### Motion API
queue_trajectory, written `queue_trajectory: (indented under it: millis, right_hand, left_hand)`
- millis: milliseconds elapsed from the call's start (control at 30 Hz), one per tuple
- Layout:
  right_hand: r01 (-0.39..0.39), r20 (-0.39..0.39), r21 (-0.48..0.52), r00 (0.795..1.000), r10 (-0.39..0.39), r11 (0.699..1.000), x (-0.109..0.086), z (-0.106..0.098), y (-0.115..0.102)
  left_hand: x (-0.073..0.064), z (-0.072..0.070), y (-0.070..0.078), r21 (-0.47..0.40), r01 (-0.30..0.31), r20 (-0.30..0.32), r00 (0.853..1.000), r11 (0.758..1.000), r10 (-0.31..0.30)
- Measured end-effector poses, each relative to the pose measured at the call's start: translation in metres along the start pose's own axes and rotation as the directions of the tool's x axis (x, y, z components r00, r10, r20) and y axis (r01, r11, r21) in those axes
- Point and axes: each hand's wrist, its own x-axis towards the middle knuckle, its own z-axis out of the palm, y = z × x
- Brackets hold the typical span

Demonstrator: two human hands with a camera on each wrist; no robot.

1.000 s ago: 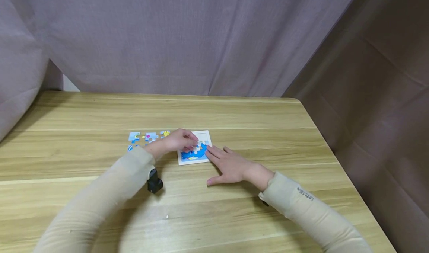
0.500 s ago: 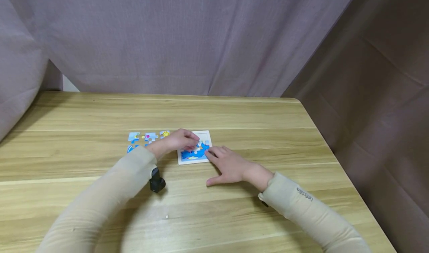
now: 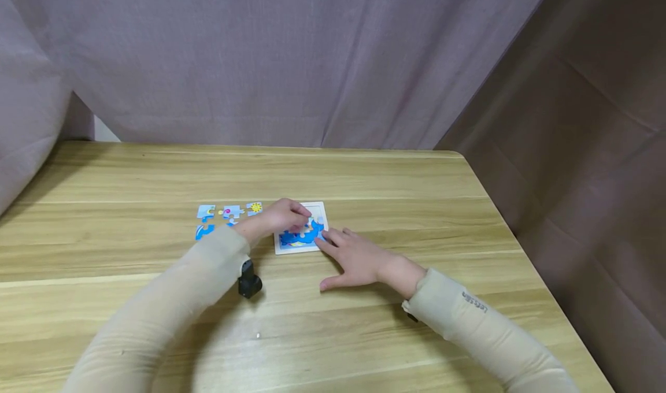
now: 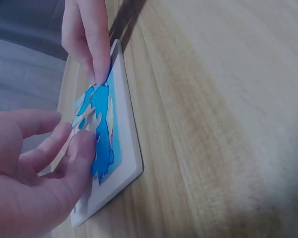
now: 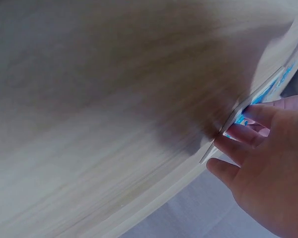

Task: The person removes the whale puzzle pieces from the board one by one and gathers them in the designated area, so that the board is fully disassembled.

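A white-framed jigsaw puzzle [image 3: 324, 211] with a blue dolphin-like picture lies on the table; part of its upper area is bare of picture. Over its left half is my left hand [image 3: 283, 215]. In the left wrist view, that hand's thumb and fingers [image 4: 82, 148] pinch a small puzzle piece [image 4: 91, 120] low over the picture; the fingers hide most of it. My right hand [image 3: 359, 259] lies at the frame's right edge, its fingertips touching the frame and picture and its thumb spread onto the table. The right wrist view shows these fingers [image 5: 233, 148] fairly straight along the frame.
Left of the puzzle lie several loose pieces, among them a sun piece [image 3: 255, 207], a piece with a pink curl [image 3: 231, 212] and a blue-and-white piece [image 3: 204, 231]. The left forearm partly covers them. Behind the wooden table [image 3: 395, 179] hangs a grey curtain [image 3: 250, 63].
The left hand has shifted slightly right over the puzzle. The right hand's fingers have bent a little, with one fingertip now further onto the picture's lower right.
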Motion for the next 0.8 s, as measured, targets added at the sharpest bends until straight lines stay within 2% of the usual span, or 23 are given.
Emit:
queue_trajectory:
  millis: [133, 533, 800]
  right_hand:
    - [-0.003, -0.002, 0.001, 1.000, 0.003, 1.000, 0.0002, 0.0001, 0.0004]
    - [-0.018, 0.012, 0.010, 1.000, 0.018, 1.000, 0.0003, 0.0005, -0.0002]
    - [-0.029, 0.020, 0.014, 0.999, 0.028, 1.000, -0.0002, -0.0004, -0.0005]
  left_hand:
    - [0.0026, 0.0014, 0.0001, 0.016, 0.010, -0.016, 1.000, 1.000, -0.009]
    - [0.0037, 0.0056, 0.0033, -0.028, 0.052, -0.059, 0.997, 0.998, -0.053]
    - [0.0041, 0.0030, 0.0028, -0.054, 0.032, -0.086, 0.996, 0.998, -0.037]
